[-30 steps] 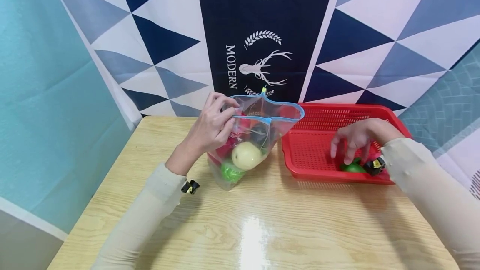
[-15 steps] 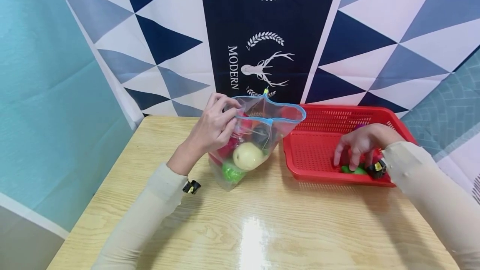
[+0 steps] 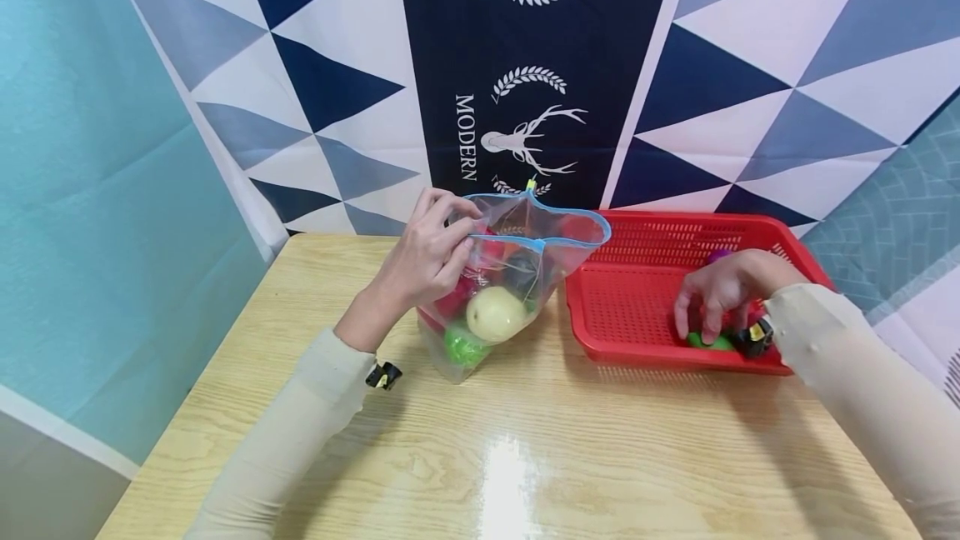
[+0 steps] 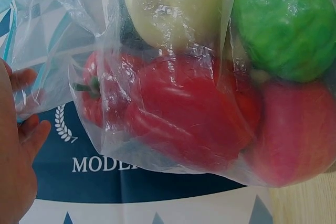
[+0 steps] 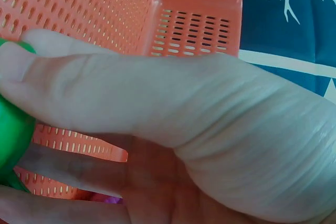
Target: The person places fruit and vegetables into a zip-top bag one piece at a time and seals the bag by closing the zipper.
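Observation:
My left hand [image 3: 431,248] pinches the blue-edged rim of a clear zip bag [image 3: 517,261] at its left side, and the bag's mouth gapes. Through the plastic show a pale round fruit [image 3: 497,314], a bumpy green ball-like vegetable [image 4: 289,24], a red bell pepper [image 4: 181,108] and a pinkish-red fruit [image 4: 296,129]. Inside the red basket [image 3: 622,348], my right hand [image 3: 720,294] holds a smooth green fruit or vegetable [image 3: 711,342], its thumb across it in the right wrist view. A small green leafy bit shows at its lower end; the hand hides its far side.
Beside the right hand in the basket lie a purple thing [image 3: 718,256] and a red thing, both partly hidden. The wooden table [image 3: 420,457] runs in front of the basket and bag. A patterned cloth [image 3: 540,48] hangs close behind them.
My right hand has lowered into the basket and its fingers have closed around the green fruit or vegetable. My left hand keeps its pinch on the bag, almost still.

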Tool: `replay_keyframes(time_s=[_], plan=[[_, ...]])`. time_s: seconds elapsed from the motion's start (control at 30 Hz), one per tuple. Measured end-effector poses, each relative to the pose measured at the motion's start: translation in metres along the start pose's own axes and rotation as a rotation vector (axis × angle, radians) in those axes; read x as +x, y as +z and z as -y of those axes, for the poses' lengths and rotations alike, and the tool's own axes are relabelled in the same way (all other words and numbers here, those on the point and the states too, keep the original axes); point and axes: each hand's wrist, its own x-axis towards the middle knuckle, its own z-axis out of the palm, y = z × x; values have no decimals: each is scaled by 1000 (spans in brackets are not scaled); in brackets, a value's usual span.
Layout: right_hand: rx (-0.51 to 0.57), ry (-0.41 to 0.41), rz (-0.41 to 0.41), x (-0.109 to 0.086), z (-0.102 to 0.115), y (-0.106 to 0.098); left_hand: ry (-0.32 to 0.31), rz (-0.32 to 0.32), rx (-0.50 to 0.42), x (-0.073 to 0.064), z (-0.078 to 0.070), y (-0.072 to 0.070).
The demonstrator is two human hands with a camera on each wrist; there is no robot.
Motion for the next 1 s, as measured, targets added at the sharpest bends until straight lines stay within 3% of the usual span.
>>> replay_keyframes(time_s=[0.43, 1.0], plan=[[-6, -16, 4, 3, -3, -1, -6, 3, -5, -1, -1, 0], [70, -81, -106, -23, 13, -17, -14, 6, -13, -1, 0, 1]])
